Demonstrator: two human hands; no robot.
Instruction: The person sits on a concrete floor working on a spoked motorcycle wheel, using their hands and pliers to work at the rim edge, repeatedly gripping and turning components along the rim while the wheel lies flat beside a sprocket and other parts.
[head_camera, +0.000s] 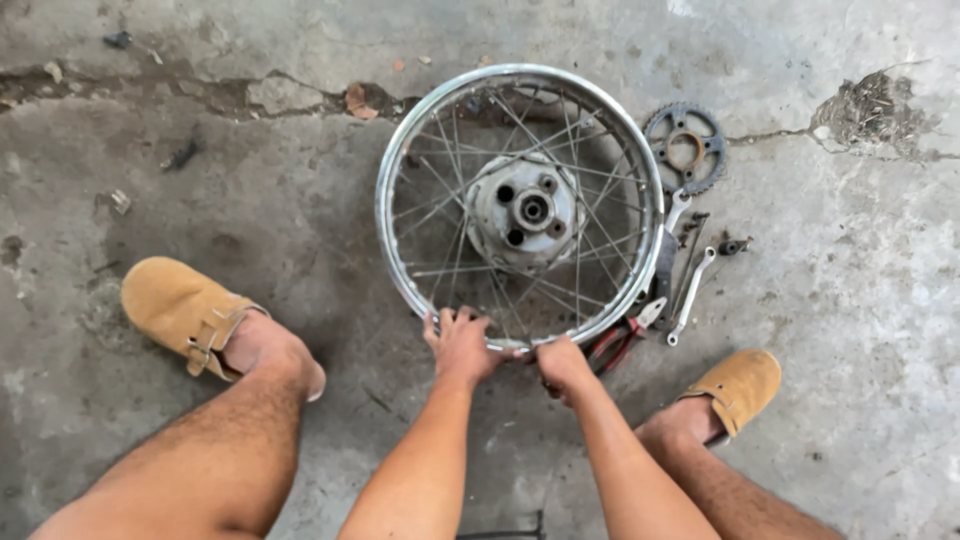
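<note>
A chrome spoked wheel rim (388, 175) with a grey hub (527, 210) lies flat on the concrete floor in front of me. My left hand (462, 343) rests on the rim's near edge, fingers over the metal. Beside it, my right hand (563, 366) is closed at the rim's near edge; what it grips is hidden under the fist.
A toothed sprocket (686, 147) lies to the right of the rim. Wrenches (691, 295), red-handled pliers (622, 340) and small bolts (733, 246) lie by the rim's right side. My feet in tan clogs (180, 310) (738, 386) flank the wheel. Cracks run across the floor.
</note>
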